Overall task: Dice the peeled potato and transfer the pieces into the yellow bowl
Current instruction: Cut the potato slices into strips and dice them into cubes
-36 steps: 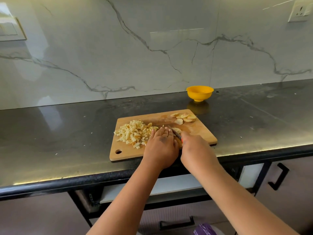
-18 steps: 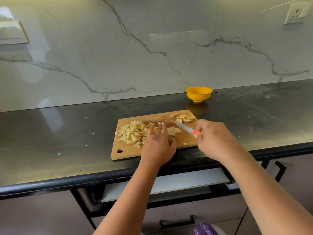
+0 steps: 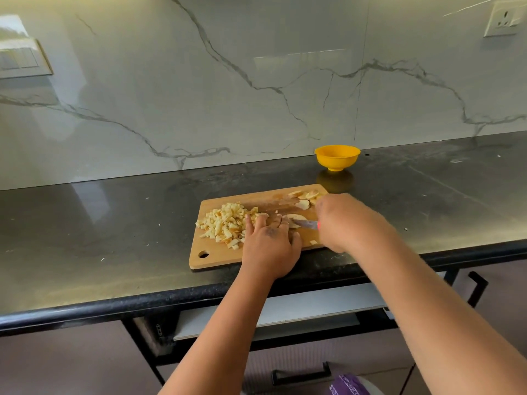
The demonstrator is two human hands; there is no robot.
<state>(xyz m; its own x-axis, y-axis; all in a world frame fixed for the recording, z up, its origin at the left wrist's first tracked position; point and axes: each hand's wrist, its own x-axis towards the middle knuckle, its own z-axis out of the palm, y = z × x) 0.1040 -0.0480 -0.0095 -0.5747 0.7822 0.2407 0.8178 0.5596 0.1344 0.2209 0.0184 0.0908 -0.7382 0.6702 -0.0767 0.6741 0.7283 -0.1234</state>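
Knife [image 3: 304,223] handle hidden by right hand [image 3: 339,223]

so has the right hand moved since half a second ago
Yes. The right hand, gripping the knife, has come back left over the cutting board, bringing the blade nearer the left hand.

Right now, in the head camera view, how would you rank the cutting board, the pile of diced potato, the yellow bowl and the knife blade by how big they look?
1. cutting board
2. pile of diced potato
3. yellow bowl, though it sits farther back, so its true size is unsure
4. knife blade, only partly showing
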